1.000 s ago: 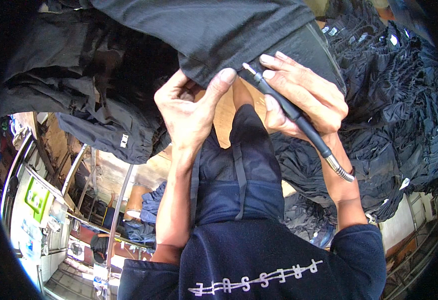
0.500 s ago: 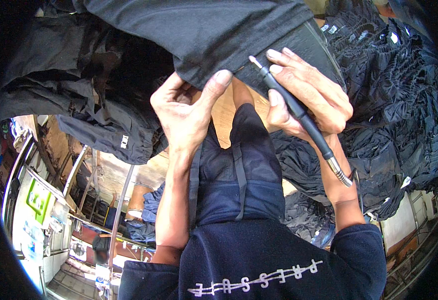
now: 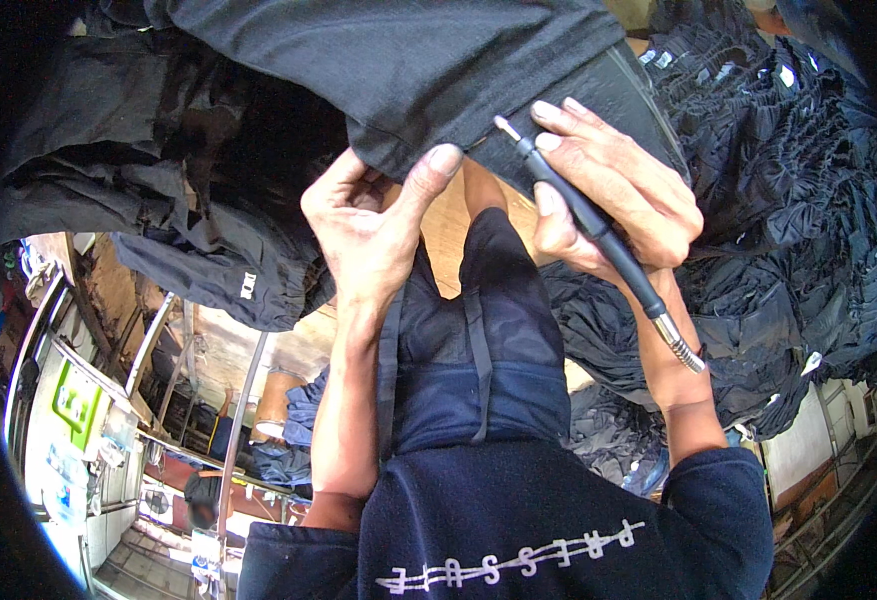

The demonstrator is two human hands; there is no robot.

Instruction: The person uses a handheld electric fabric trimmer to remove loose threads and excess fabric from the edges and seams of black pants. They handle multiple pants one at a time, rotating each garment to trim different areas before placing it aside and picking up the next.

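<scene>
A black garment [image 3: 429, 75] lies spread over a dark flat board [image 3: 614, 95], its near edge facing me. My left hand [image 3: 369, 235] pinches the garment's near left corner, thumb on top and fingers partly hidden under the cloth. In my right hand [image 3: 634, 195] is a black pen-shaped tool [image 3: 604, 230], held slantwise between thumb and fingers. The tool has a pale tip and a metal spring sleeve at its back end. That tip is at the garment's lower edge, right of my left thumb; whether it touches the cloth I cannot tell.
Dark garments [image 3: 139, 150] hang in a heap on the left. A large pile of gathered dark clothes [image 3: 789, 200] fills the right. Beyond my left arm are a metal pole [image 3: 244, 410], a brown roll [image 3: 277, 405] and a green-framed object [image 3: 77, 400]. Another person [image 3: 204, 495] appears at lower left.
My right hand and the tool have shifted very slightly left and down along the garment's edge. My left hand keeps its pinch in nearly the same place.
</scene>
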